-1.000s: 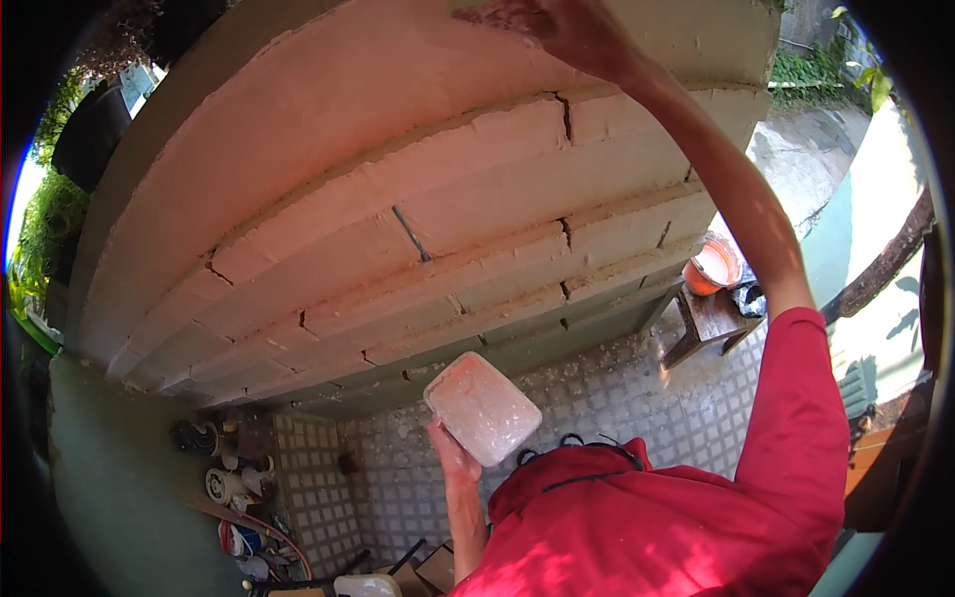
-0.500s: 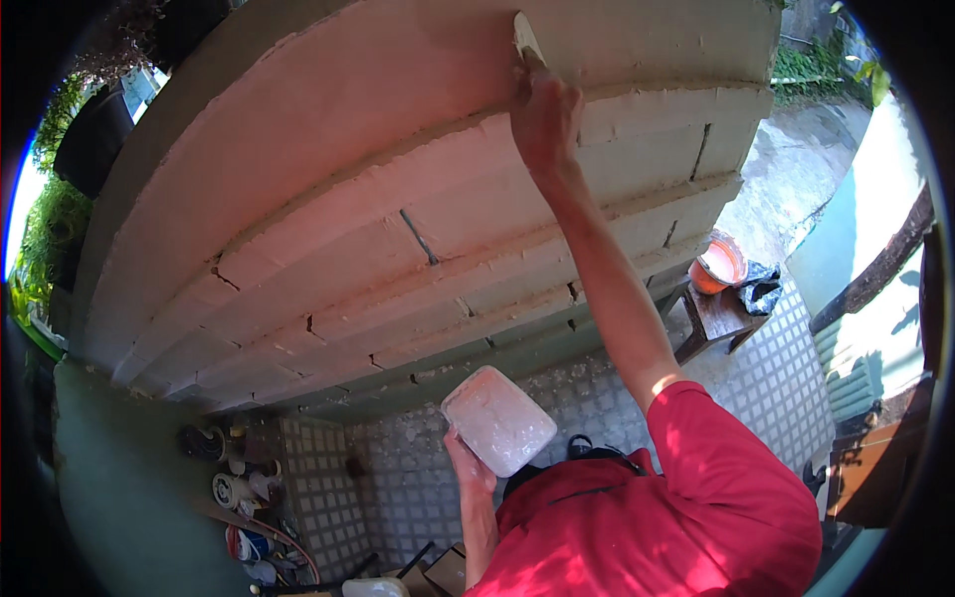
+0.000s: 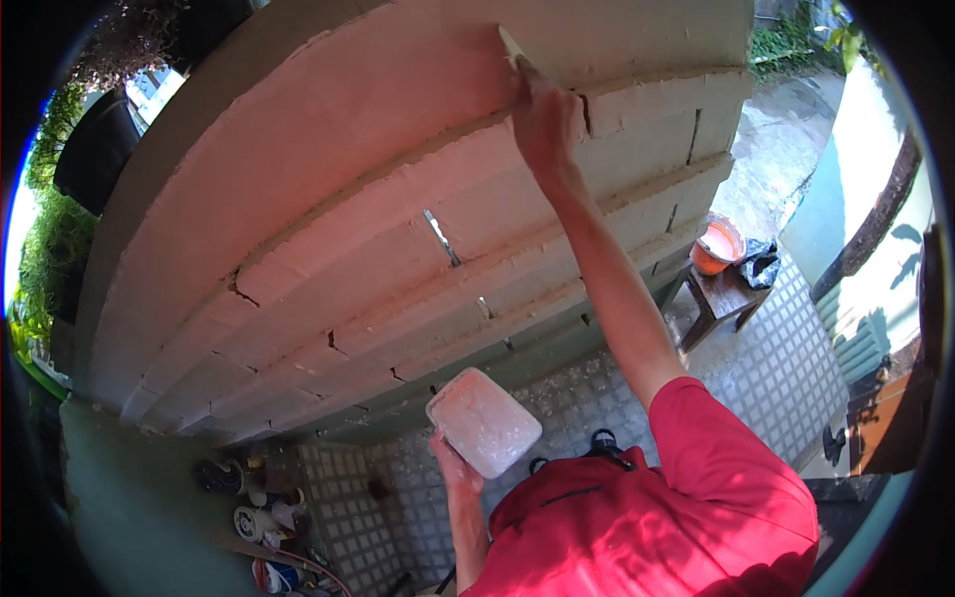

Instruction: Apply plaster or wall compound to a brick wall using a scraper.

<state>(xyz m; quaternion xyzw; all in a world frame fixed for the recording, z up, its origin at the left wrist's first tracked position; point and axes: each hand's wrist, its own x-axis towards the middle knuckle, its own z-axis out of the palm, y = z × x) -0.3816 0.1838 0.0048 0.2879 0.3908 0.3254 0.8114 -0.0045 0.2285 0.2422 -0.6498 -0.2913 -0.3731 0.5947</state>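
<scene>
My right hand (image 3: 545,127) is raised high at the upper middle, closed on a putty knife (image 3: 511,45), its pale blade at the smooth upper band of a plastered wall (image 3: 328,119). Below that band the wall has horizontal ledges with dark vertical cracks or slots. Low in the middle my left hand (image 3: 453,458) holds a rectangular plastic tub (image 3: 484,420) by its left side; the tub is smeared pale pink and white, and what it contains is hard to make out. My red-sleeved arm reaches up from the lower right.
An orange bucket (image 3: 712,257) and a crumpled plastic bag (image 3: 761,264) sit on a wooden stool (image 3: 721,303) at right. Several pots and cans (image 3: 254,522) stand at lower left on the tiled floor (image 3: 806,358). Black planters (image 3: 90,159) line the upper left. My sandalled feet show below the tub.
My right hand has come down and inward from the top right, and the knife now shows against the wall. Since half a second ago it has shifted slightly left. The tub has shifted slightly.
</scene>
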